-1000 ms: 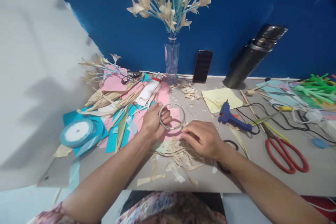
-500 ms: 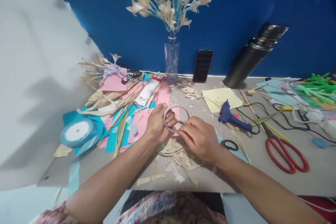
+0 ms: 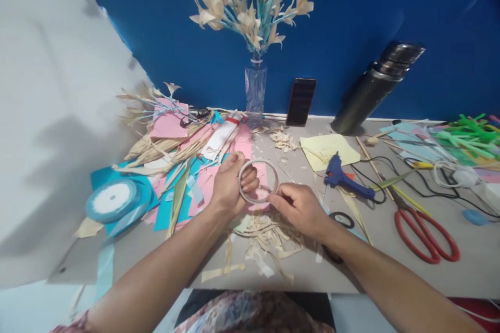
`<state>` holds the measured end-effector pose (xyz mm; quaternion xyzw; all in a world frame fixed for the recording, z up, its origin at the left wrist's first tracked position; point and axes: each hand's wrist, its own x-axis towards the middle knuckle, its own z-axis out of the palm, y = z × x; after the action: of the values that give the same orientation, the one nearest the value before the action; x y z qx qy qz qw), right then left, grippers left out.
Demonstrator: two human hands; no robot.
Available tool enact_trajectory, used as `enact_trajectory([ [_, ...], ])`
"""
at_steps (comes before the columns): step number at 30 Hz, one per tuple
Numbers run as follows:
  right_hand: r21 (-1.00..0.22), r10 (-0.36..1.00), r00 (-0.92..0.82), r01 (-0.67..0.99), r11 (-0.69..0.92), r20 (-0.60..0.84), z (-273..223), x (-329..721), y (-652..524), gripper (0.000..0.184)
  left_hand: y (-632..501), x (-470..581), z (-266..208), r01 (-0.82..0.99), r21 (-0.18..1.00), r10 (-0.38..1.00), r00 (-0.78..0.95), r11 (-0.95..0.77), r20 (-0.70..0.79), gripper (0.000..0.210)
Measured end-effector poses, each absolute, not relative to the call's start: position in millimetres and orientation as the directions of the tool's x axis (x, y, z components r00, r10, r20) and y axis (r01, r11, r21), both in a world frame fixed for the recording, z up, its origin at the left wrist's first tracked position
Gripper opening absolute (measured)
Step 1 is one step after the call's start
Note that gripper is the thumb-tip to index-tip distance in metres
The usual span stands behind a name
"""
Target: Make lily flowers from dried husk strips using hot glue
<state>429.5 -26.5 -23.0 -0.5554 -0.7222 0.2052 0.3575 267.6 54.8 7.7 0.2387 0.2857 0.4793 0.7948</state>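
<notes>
A thin, pale ring that looks like a tape roll (image 3: 275, 177) is held up between my hands. My left hand (image 3: 230, 182) is closed at its left side, and the curled fingertips show through the opening. At the ring's lower right edge, my right hand (image 3: 299, 205) pinches with thumb and forefinger. Whether a loose end of tape lies in that pinch is too small to tell. Below the hands lies a heap of dry husk strips (image 3: 273, 239). Pink paper (image 3: 209, 182) is spread behind my left hand.
A blue glue gun (image 3: 347, 179), red-handled scissors (image 3: 425, 234) and a black tape roll (image 3: 341, 219) lie at right. A ribbon spool (image 3: 111, 200) is at left. Behind stand a plastic bottle (image 3: 255, 91) with husk flowers, a phone (image 3: 301, 102) and a leaning dark flask (image 3: 371, 93).
The ring has shifted slightly left and turned to face me more. My right fingers have moved a little along its lower right edge. The whole view has tipped slightly.
</notes>
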Motion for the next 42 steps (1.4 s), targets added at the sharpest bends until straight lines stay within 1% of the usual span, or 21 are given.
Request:
enact_trajectory([
  [3, -0.611, 0.878, -0.252, 0.639, 0.466, 0.407, -19, 426, -32, 0.042, 59, 264, 11, -0.652, 0.625, 0.899, 0.375, 0.428, -0.225, 0.038],
  [6, -0.605, 0.791, -0.414, 0.510, 0.612, 0.450, -12, 426, -37, 0.030, 65, 260, 13, -0.670, 0.598, 0.896, 0.370, 0.441, -0.247, 0.038],
  [8, -0.601, 0.769, -0.411, 0.480, 0.640, 0.490, -9, 429, -38, 0.023, 67, 259, 14, -0.666, 0.606, 0.898, 0.368, 0.434, -0.239, 0.037],
  [9, -0.607, 0.788, -0.351, 0.505, 0.614, 0.506, -9, 431, -38, 0.022, 68, 259, 15, -0.663, 0.619, 0.904, 0.365, 0.421, -0.223, 0.037],
  [10, -0.641, 0.826, -0.256, 0.531, 0.554, 0.502, -10, 434, -36, 0.024, 67, 259, 17, -0.659, 0.640, 0.913, 0.357, 0.396, -0.198, 0.037],
  [11, -0.709, 0.873, -0.143, 0.530, 0.465, 0.466, -11, 437, -34, 0.032, 64, 259, 18, -0.652, 0.668, 0.925, 0.343, 0.360, -0.164, 0.036],
  [12, -0.798, 0.922, -0.042, 0.487, 0.355, 0.384, -12, 441, -32, 0.043, 61, 260, 19, -0.639, 0.704, 0.939, 0.319, 0.311, -0.126, 0.035],
  [14, -0.952, 0.990, 0.051, 0.284, 0.113, 0.133, -13, 447, -26, 0.062, 50, 261, 19, -0.578, 0.797, 0.970, 0.241, 0.176, -0.039, 0.029],
  [16, -0.995, 0.995, -0.023, 0.024, -0.092, -0.093, -13, 449, -21, 0.071, 35, 262, 15, -0.444, 0.896, 0.982, 0.176, 0.017, 0.069, 0.021],
  [17, -0.981, 0.982, -0.088, -0.079, -0.175, -0.168, -13, 449, -19, 0.070, 27, 263, 12, -0.357, 0.932, 0.969, 0.200, -0.064, 0.143, 0.019],
  [19, -0.932, 0.947, -0.195, -0.210, -0.296, -0.257, -11, 448, -17, 0.058, 16, 264, 5, -0.171, 0.967, 0.869, 0.429, -0.190, 0.246, 0.015],
  [21, -0.905, 0.937, -0.192, -0.262, -0.335, -0.292, -10, 447, -15, 0.045, 12, 265, -1, -0.067, 0.937, 0.720, 0.622, -0.342, 0.307, 0.015],
  [22, -0.907, 0.949, -0.128, -0.280, -0.314, -0.289, -9, 447, -14, 0.040, 14, 265, -3, -0.036, 0.910, 0.690, 0.639, -0.413, 0.339, 0.014],
  [24, -0.933, 0.967, 0.089, -0.298, -0.203, -0.239, -8, 452, -11, 0.033, 23, 266, -6, 0.059, 0.857, 0.743, 0.531, -0.513, 0.408, 0.015],
  [26, -0.954, 0.942, 0.296, -0.293, -0.068, -0.158, -6, 460, -7, 0.028, 35, 265, -8, 0.203, 0.824, 0.814, 0.395, -0.529, 0.425, 0.015],
  [28, -0.951, 0.913, 0.393, -0.307, 0.018, -0.109, -5, 468, -2, 0.026, 44, 265, -12, 0.320, 0.787, 0.825, 0.415, -0.527, 0.384, 0.015],
  [33, -0.927, 0.907, 0.408, -0.371, 0.060, -0.105, -5, 473, 2, 0.026, 39, 263, -19, 0.515, 0.568, 0.716, 0.668, -0.642, 0.203, 0.017],
  [35, -0.927, 0.909, 0.401, -0.372, 0.048, -0.114, -7, 470, 3, 0.027, 33, 265, -18, 0.565, 0.491, 0.702, 0.696, -0.663, 0.148, 0.012],
  [37, -0.925, 0.909, 0.395, -0.379, 0.031, -0.132, -10, 468, 3, 0.029, 31, 267, -16, 0.600, 0.442, 0.713, 0.686, -0.667, 0.145, 0.014],
  [39, -0.924, 0.909, 0.389, -0.382, 0.013, -0.148, -12, 466, 3, 0.030, 31, 269, -16, 0.582, 0.399, 0.685, 0.703, -0.709, 0.191, 0.015],
  [42, -0.929, 0.910, 0.384, -0.371, -0.005, -0.158, -15, 465, 4, 0.031, 31, 270, -17, 0.449, 0.357, 0.533, 0.826, -0.819, 0.186, 0.013],
])
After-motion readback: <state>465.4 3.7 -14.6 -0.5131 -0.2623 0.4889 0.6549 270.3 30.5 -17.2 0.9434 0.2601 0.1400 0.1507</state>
